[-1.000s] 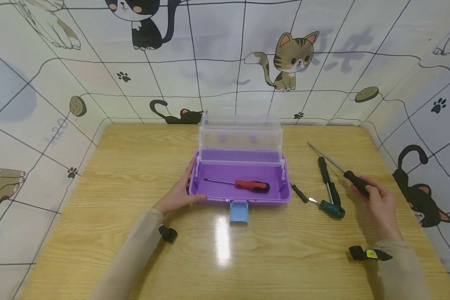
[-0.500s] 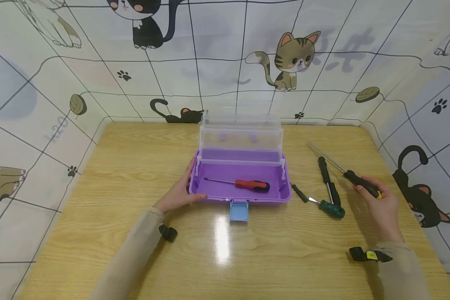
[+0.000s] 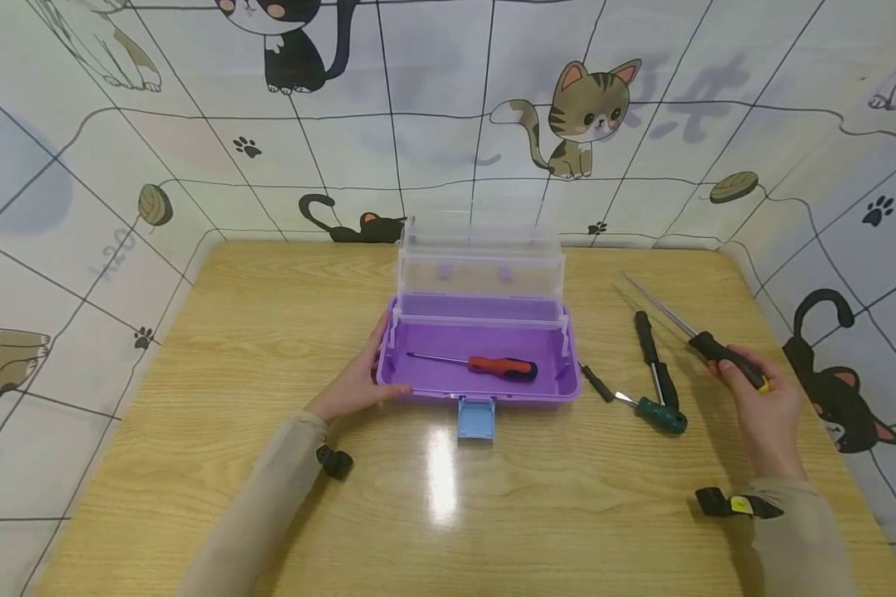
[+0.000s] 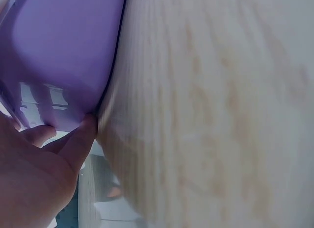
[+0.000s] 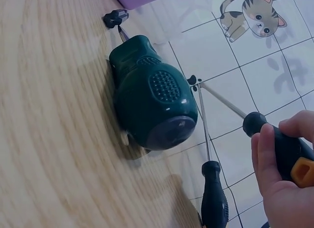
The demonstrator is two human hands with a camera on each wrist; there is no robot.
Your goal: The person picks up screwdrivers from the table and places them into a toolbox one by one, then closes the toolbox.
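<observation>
I'm gripping the long driver (image 3: pixel 713 347) in my right hand (image 3: pixel 765 406), tip toward 10 o'clock, left hand (image 3: pixel 357 384) clasping the box (image 3: pixel 552 396) at 9, which should prevent skidding.

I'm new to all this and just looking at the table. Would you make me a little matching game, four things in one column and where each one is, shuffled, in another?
Column one
1. Red-and-black screwdriver
2. Black screwdriver with a yellow handle end
3. Green-handled screwdriver
4. Left hand

Column two
A. Lying on the table
B. Held in the right hand
C. Touching the left end of the purple box
D. Lying inside the purple box

Right pairs: 1-D, 2-B, 3-A, 4-C
</observation>
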